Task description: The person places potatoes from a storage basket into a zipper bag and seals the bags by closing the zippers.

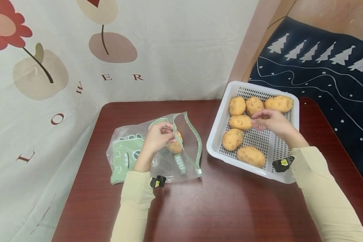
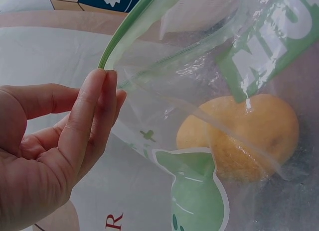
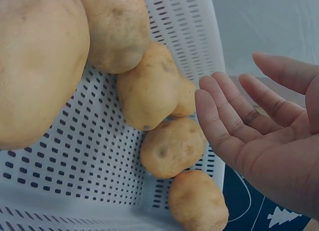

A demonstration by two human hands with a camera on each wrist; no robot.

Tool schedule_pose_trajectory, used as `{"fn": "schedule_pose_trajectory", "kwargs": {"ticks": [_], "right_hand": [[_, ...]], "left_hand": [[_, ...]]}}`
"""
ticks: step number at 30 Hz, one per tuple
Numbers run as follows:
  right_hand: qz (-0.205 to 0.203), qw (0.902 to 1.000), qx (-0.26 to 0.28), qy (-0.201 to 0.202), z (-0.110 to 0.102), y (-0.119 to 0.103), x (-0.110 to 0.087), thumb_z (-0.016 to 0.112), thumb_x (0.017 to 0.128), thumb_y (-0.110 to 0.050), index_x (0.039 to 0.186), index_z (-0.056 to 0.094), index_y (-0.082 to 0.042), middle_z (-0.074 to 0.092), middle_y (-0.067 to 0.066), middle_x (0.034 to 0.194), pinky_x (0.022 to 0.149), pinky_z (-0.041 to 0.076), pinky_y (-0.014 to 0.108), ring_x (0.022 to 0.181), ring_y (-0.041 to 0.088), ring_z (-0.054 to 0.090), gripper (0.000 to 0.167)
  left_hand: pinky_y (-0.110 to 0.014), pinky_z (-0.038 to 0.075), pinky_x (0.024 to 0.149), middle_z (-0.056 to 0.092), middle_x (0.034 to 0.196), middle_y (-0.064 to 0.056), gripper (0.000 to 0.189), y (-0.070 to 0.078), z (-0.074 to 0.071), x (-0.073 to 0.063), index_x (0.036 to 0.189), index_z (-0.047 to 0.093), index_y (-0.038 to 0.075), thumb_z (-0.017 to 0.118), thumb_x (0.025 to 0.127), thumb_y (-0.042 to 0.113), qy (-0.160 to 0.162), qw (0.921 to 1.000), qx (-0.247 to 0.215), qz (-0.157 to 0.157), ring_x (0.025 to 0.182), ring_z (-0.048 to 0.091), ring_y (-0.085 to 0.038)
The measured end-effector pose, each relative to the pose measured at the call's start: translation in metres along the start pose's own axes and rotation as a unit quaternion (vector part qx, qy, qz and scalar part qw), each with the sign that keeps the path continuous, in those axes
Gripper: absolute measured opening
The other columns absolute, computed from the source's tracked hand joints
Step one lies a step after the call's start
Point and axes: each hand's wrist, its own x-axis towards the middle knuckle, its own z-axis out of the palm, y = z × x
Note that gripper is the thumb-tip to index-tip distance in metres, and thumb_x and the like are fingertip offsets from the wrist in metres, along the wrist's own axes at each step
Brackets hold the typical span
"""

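Note:
A clear zip bag (image 1: pixel 127 158) with green cartoon print lies on the table, its green-edged mouth facing right. One potato (image 1: pixel 176 145) is inside it, also visible through the plastic in the left wrist view. My left hand (image 1: pixel 158 137) pinches the bag's edge near the mouth between thumb and fingertips. Over the white perforated basket (image 1: pixel 218 124), my right hand (image 1: pixel 275 123) hovers with fingers loosely bent and nothing in them. Several potatoes lie in the basket; an oblong potato (image 1: pixel 240 122) is nearest the fingertips. In the right wrist view the palm (image 3: pixel 279 151) shows bare, apart from the potatoes.
The dark red table (image 1: pixel 230 205) extends in front of the bag and basket. A white slider (image 1: pixel 199 172) sits at the near end of the bag's zip. Behind the table hangs a flower-print cloth (image 1: pixel 181 50); a navy tree-print cloth (image 1: pixel 314 77) is at right.

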Motion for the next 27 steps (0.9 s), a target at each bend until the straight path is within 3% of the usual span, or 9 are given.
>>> {"fn": "schedule_pose_trajectory", "kwargs": {"ticks": [9, 22, 27], "right_hand": [[0.006, 1.0000, 0.003, -0.005, -0.003, 0.010, 0.001, 0.051, 0.091, -0.006, 0.115, 0.045, 0.014, 0.059, 0.013, 0.099, 0.081, 0.057, 0.036, 0.084, 0.012, 0.061, 0.032], [0.025, 0.9996, 0.005, -0.013, -0.001, 0.018, 0.006, 0.054, 0.091, -0.011, 0.117, 0.045, 0.012, 0.059, 0.011, 0.098, 0.081, 0.056, 0.038, 0.083, 0.013, 0.062, 0.036], [0.026, 0.9996, 0.005, -0.006, 0.001, 0.020, 0.012, 0.054, 0.091, -0.012, 0.119, 0.044, 0.012, 0.057, 0.016, 0.101, 0.082, 0.056, 0.039, 0.083, 0.015, 0.061, 0.038]], "left_hand": [[-0.035, 0.059, 0.071, 0.054, 0.072, -0.008, 0.016, -0.002, 0.000, 0.002, 0.095, 0.053, -0.011, 0.053, 0.079, -0.014, 0.002, 1.0000, -0.002, -0.008, 0.058, 0.060, -0.010], [-0.035, 0.059, 0.071, 0.053, 0.071, -0.007, 0.016, -0.002, 0.000, 0.000, 0.095, 0.053, -0.011, 0.053, 0.079, -0.014, 0.004, 0.9998, -0.006, -0.017, 0.058, 0.060, -0.011], [-0.035, 0.059, 0.071, 0.055, 0.072, -0.009, 0.016, 0.000, 0.000, -0.002, 0.095, 0.053, -0.011, 0.053, 0.079, -0.014, 0.003, 0.9999, 0.003, -0.014, 0.059, 0.061, -0.011]]}}
